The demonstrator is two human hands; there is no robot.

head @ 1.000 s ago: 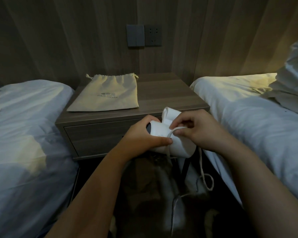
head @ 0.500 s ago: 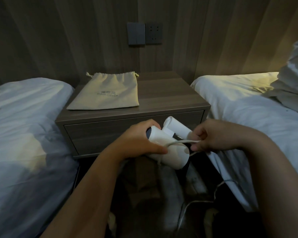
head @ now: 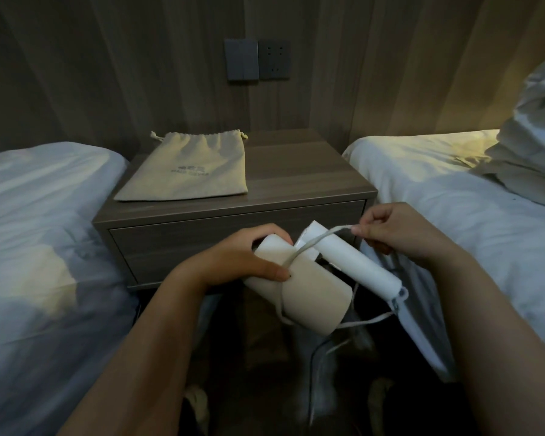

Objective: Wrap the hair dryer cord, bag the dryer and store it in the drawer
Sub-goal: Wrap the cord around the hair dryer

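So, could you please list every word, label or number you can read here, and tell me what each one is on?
Cloth bag on the nightstand: a dark logo with one line of letters beneath it, too blurred to read.
Hair dryer and cord: no print visible.
Wall switch and socket: no readable marks.

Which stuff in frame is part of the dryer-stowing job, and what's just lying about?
Job: hair dryer, gripped by left hand; cord, pinched by right hand; drawstring bag on the nightstand; closed drawer.
Lying about: left bed, right bed, pillow, wall switch, socket.
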